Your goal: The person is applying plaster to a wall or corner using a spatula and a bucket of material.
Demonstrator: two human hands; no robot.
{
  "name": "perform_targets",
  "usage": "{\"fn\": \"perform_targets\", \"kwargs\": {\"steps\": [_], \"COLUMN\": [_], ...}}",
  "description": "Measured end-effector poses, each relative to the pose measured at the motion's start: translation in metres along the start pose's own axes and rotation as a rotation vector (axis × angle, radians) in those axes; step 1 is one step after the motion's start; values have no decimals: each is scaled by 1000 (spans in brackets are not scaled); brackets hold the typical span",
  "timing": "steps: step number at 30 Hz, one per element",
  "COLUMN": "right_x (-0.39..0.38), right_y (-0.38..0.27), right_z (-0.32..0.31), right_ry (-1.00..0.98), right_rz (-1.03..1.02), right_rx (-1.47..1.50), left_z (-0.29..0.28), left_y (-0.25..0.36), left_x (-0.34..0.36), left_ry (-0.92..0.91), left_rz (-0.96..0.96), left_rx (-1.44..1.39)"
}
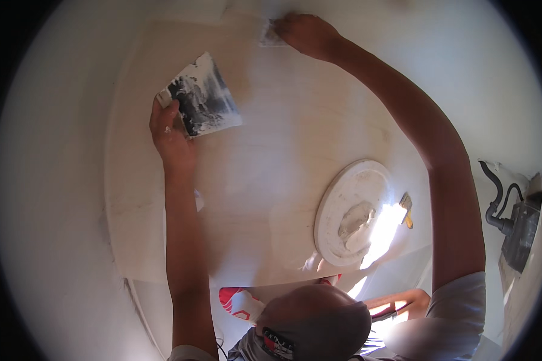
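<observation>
Holding a wide, white-smeared blade [208, 99] in our left hand [173, 138], thumb pressed on it, at upper left before the beige surface [343, 120], we clench a smaller blade [270, 38] in our right hand [310, 37] near that surface's upper edge. A round pale board [327, 213] bearing putty [355, 221] sits at lower right, a brush [407, 207] just beside it.

Broad scraper [206, 96]: dark blade [191, 107], streaked with white paste [197, 73]; slants up and rightward from the left hand [171, 135]. Flat greyish tool [270, 37]: partly hidden; shows just left of the right hand's [310, 36] grip.
</observation>
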State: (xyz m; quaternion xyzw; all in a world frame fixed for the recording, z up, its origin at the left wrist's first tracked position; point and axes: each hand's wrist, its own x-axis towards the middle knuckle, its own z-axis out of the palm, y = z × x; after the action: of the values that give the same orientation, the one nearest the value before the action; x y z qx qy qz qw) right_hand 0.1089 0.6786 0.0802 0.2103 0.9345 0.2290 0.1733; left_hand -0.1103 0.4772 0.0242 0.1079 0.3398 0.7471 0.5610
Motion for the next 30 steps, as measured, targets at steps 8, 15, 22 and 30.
{"fn": "perform_targets", "kwargs": {"steps": [8,15,22,30], "right_x": [-168,-268,-190,-187], "right_y": [34,-2,-150,-202], "right_z": [12,-22,-151,-130], "right_ry": [-58,-109,534,530], "right_rz": [-10,366,896,553], "right_rx": [3,143,1483,683], "left_z": [8,15,20,44], "left_y": [12,2,-13,-43], "left_x": [-16,-37,-70,-103], "left_ry": [-10,-43,-124,-130], "left_rz": [9,-268,-463,-560], "left_rx": [60,6,46,-143]}}
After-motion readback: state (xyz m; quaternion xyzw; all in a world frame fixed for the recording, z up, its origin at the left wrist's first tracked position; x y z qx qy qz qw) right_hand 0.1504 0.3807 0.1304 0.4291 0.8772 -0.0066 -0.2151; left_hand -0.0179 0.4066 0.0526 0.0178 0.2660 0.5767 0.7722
